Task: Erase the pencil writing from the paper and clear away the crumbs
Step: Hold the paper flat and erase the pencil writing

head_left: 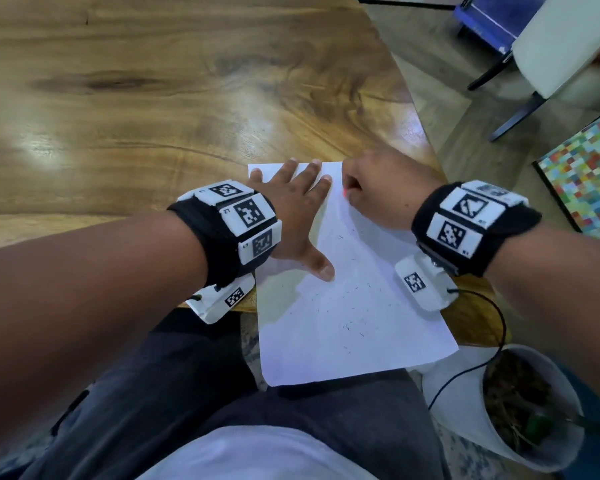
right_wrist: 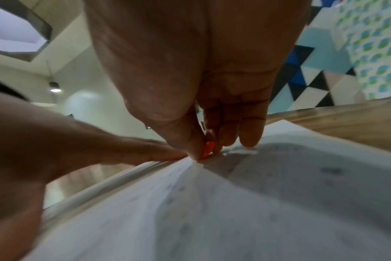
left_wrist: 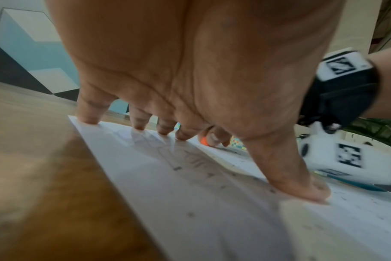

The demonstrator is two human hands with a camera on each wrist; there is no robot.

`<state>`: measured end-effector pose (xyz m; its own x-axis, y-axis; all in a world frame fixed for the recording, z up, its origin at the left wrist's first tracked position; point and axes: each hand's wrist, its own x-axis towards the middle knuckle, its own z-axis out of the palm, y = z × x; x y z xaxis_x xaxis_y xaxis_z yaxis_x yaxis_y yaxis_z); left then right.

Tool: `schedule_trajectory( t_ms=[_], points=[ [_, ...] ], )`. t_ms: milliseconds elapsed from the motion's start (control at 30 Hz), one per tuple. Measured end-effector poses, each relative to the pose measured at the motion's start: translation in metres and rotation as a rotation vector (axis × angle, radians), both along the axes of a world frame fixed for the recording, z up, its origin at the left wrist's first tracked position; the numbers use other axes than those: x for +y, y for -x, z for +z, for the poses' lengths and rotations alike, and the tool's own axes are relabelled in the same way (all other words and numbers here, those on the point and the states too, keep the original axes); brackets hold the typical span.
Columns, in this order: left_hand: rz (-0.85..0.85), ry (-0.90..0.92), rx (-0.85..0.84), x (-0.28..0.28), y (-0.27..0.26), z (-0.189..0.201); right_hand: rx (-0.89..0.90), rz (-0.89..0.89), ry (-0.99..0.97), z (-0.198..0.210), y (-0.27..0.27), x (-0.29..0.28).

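Note:
A white sheet of paper (head_left: 350, 323) lies at the wooden table's near right corner, its near end hanging past the edge over my lap. Dark eraser crumbs (head_left: 352, 308) dot its middle and lower part. My left hand (head_left: 293, 202) lies flat with spread straight fingers (left_wrist: 89, 113), pressing down the sheet's far left part. My right hand (head_left: 378, 192) pinches a small orange eraser (right_wrist: 207, 151) between thumb and fingers, its tip on the paper near the far edge. Faint pencil lines (left_wrist: 165, 150) show under the left hand. The eraser (left_wrist: 204, 141) peeks out beyond the left fingers.
The wooden table (head_left: 136, 116) stretches away to the left. A white pot with a plant (head_left: 520, 403) stands on the floor at the right, with a black cable (head_left: 492, 341) trailing to it. A chair (head_left: 548, 57) and a colourful checkered board (head_left: 589, 168) lie beyond the table's right edge.

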<state>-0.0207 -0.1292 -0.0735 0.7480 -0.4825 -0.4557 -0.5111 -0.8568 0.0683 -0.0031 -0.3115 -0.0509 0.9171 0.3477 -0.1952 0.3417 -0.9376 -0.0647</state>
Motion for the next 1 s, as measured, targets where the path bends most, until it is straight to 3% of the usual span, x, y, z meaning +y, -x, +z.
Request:
schedule_trajectory(
  t_ms=[233, 400, 567, 667, 833, 1000],
  points=[
    [0.0, 0.019, -0.006, -0.001, -0.002, -0.001, 0.054, 0.192, -0.057, 0.0, 0.053, 0.016],
    [0.018, 0.026, -0.017, 0.001, 0.001, -0.001, -0.045, -0.025, 0.012, -0.001, 0.002, 0.005],
    [0.001, 0.031, -0.047, 0.012, 0.004, 0.0, -0.01, -0.213, -0.041, -0.002, -0.024, -0.002],
    [0.007, 0.021, -0.026, 0.022, 0.005, 0.0, -0.017, -0.178, -0.069, -0.001, -0.013, -0.004],
    [0.016, 0.005, 0.005, 0.019, 0.007, 0.002, 0.05, 0.094, -0.049, -0.003, 0.036, 0.01],
    [0.009, -0.011, -0.001, 0.019, 0.006, 0.002, -0.039, -0.031, -0.026, -0.003, 0.001, 0.013]
  ],
)
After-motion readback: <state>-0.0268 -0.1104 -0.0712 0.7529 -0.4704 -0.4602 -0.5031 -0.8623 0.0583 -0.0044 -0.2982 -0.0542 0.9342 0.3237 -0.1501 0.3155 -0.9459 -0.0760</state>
